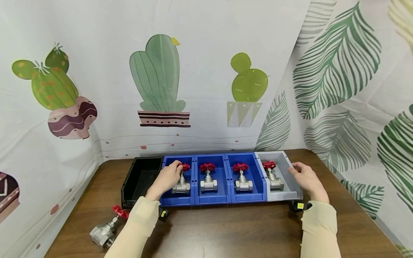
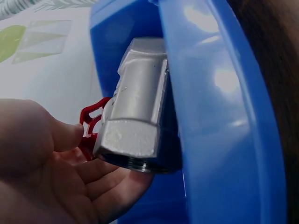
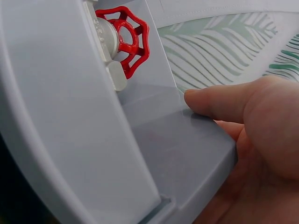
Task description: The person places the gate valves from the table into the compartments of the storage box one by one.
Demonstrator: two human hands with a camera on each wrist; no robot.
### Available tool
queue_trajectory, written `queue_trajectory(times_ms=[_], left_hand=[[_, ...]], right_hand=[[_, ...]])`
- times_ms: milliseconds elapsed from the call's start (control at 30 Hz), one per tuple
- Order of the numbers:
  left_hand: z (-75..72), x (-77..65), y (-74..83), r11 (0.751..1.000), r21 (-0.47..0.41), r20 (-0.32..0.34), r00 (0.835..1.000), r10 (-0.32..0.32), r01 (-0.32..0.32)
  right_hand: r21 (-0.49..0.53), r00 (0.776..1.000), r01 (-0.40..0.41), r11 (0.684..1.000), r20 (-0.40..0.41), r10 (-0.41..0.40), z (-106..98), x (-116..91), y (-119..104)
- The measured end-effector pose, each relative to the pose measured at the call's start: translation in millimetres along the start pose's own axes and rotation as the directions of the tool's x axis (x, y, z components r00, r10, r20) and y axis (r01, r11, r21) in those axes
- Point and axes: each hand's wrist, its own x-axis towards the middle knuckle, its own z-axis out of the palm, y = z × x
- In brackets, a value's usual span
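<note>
My left hand (image 1: pixel 168 178) reaches into the leftmost blue bin (image 1: pixel 177 204) and pinches the red handwheel of a steel gate valve (image 1: pixel 181 187). In the left wrist view the thumb rests on that handwheel (image 2: pixel 88 144), and the other fingers pass behind the valve body (image 2: pixel 138 93). My right hand (image 1: pixel 307 180) grips the right wall of the grey bin (image 1: pixel 284 196), thumb on the rim and fingers outside, partly hidden. Inside the grey bin lies another gate valve (image 1: pixel 275 180) with a red handwheel (image 3: pixel 128 42).
Gate valves lie in the middle blue bin (image 1: pixel 211 199) and the right blue bin (image 1: pixel 248 197). A black bin (image 1: pixel 127 190) stands at the row's left end. Another gate valve (image 1: pixel 104 231) lies on the wooden table (image 1: pixel 232 229) at front left. A patterned cloth (image 1: pixel 206 79) hangs behind.
</note>
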Motion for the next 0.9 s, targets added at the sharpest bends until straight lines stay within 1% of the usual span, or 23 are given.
queue_trajectory(times_ms=[133, 233, 333, 467, 633, 767, 900], left_hand=[[3.6, 1.5, 2.5, 0.998, 0.066, 0.025, 1.0, -0.006, 0.004], [5.6, 1.9, 4.4, 0.994, 0.106, 0.039, 0.999, -0.023, 0.018], [7.1, 3.0, 5.3, 0.992, 0.12, 0.042, 0.999, -0.035, 0.03], [8.5, 5.1, 6.7, 0.993, 0.114, 0.051, 0.998, -0.046, 0.04], [8.8, 7.0, 9.4, 0.985, 0.166, 0.05, 0.997, -0.053, 0.044], [9.4, 7.1, 12.9, 0.975, 0.212, 0.051, 0.995, -0.086, 0.073], [9.7, 7.0, 14.1, 0.97, 0.222, 0.055, 0.992, -0.11, 0.096]], right_hand=[[-0.005, 1.0, -0.006, 1.0, -0.001, 0.006, 1, 0, 0], [-0.006, 1.0, 0.0, 1.0, -0.005, 0.0, 1, 0, -1], [-0.005, 1.0, 0.002, 1.0, -0.009, -0.002, 0, 0, -1], [-0.004, 1.0, -0.005, 1.0, -0.002, 0.005, 0, -1, -1], [-0.006, 1.0, -0.005, 1.0, -0.006, 0.005, 0, 0, 0], [-0.004, 1.0, -0.005, 1.0, -0.006, 0.005, 0, 0, 0], [0.004, 1.0, -0.008, 1.0, -0.005, 0.008, 0, 0, -1]])
